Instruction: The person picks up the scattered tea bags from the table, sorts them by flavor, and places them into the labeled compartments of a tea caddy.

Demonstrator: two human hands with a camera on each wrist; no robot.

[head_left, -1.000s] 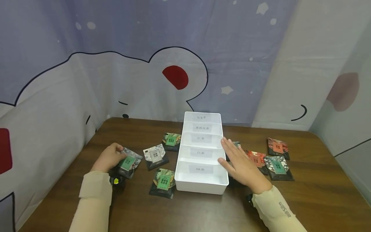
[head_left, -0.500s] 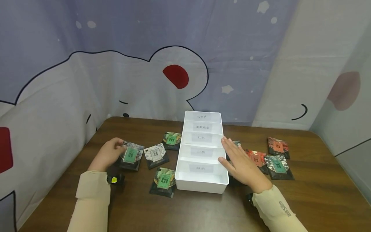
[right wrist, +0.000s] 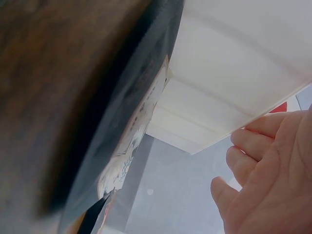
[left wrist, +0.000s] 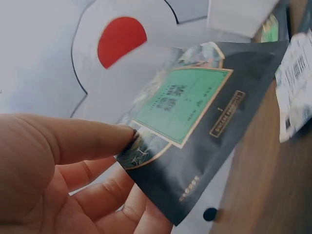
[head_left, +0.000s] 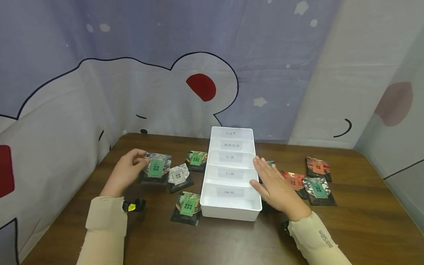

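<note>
Here left hand (head_left: 124,173) pinches a sachet (head_left: 157,170); right hand (head_left: 276,187) outstretched (palm (right wrist: 275,180): right wrist view only).

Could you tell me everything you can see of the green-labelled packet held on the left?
The green tea sachet looks like a flat, intact, squarish foil pouch, largely black, with a gold-edged green label over a patterned panel. Small print is blurred. The left grip pinches one edge, holding it tilted above the table, just left of the white-labelled sachet.

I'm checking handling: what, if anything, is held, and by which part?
The left grip pinches a green-labelled packet by one side edge; the right grip holds nothing.
</note>
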